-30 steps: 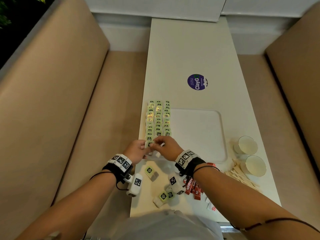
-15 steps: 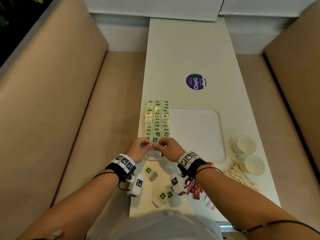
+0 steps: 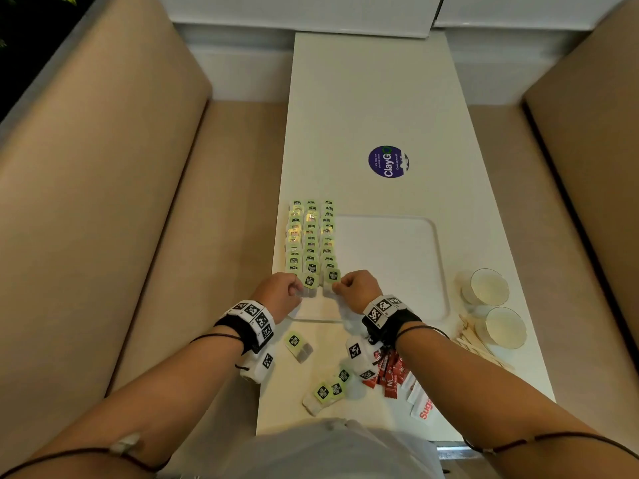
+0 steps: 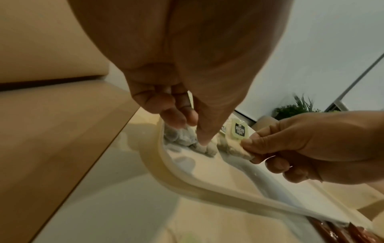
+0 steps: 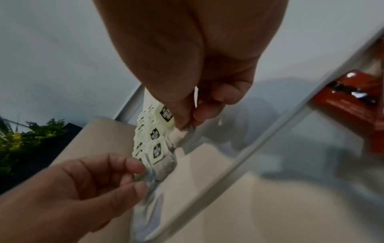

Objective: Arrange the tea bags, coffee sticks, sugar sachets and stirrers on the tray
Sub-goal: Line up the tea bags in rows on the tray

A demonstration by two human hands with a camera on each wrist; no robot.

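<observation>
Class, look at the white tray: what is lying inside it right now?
The tray holds three rows of tea bags along its left side; the rest looks bare. The hands cover part of its near edge.

The white tray (image 3: 397, 267) lies flat at the frame's centre, its rim rounded at the corners. Down its left side run three columns of tea bags (image 3: 311, 236) — pale pouches with green-and-black tags, overlapping like shingles. More tea bags lie loose below the tray: one (image 3: 297, 345) at lower centre-left, a small cluster (image 3: 328, 392) nearer the bottom edge. Red coffee sticks (image 3: 389, 373) are heaped at lower centre-right, touching white sugar sachets (image 3: 420, 402) with red lettering. Pale wooden stirrers (image 3: 480, 347) lie fanned at the right — off the tray.
</observation>
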